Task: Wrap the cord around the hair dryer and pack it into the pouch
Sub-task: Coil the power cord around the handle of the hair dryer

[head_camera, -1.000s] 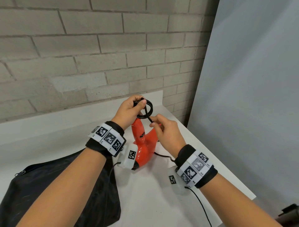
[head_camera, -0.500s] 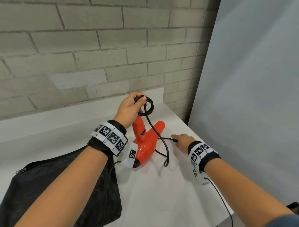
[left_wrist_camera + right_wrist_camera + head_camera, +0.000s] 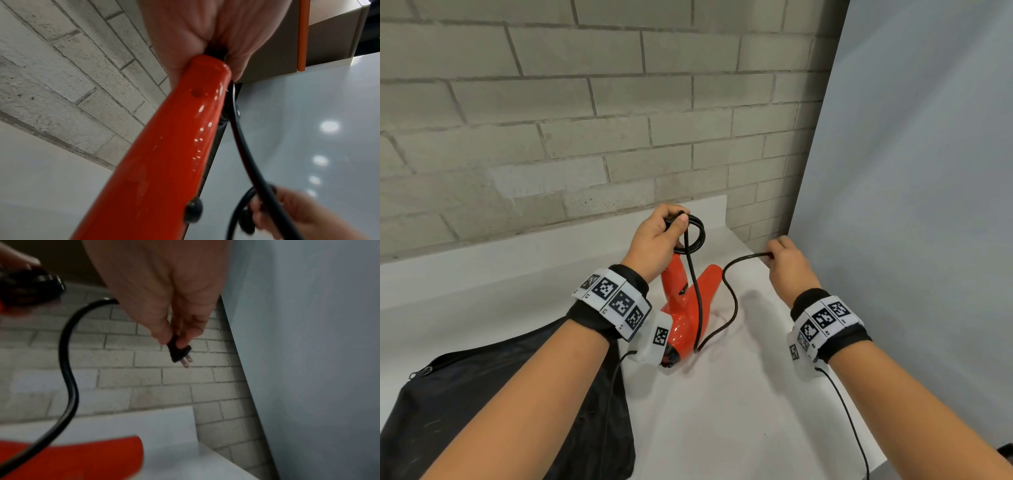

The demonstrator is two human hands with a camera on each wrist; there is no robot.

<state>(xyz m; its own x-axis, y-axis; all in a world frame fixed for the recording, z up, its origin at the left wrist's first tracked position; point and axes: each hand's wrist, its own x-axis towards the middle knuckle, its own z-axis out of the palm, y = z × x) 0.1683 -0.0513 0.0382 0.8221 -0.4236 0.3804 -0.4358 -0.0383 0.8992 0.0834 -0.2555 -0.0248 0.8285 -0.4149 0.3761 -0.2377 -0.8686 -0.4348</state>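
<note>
white table (image 3: pixel 722 428) | one hair dryer (image 3: pixel 685 308) | left hand (image 3: pixel 657 240) grips coiled cord (image 3: pixel 697 291) | right hand (image 3: pixel 787 263) pinches plug (image 3: pixel 179 352)

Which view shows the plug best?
Right wrist: the plug and its prongs stick out clear below the right hand pinching it. The head view hides it inside that hand; the left wrist view shows only a dark blur there.

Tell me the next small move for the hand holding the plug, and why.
Probably bring the right hand back to the left hand and lay another loop: its grip pinches the plug, and loose cord hangs beside the hair dryer.
</note>
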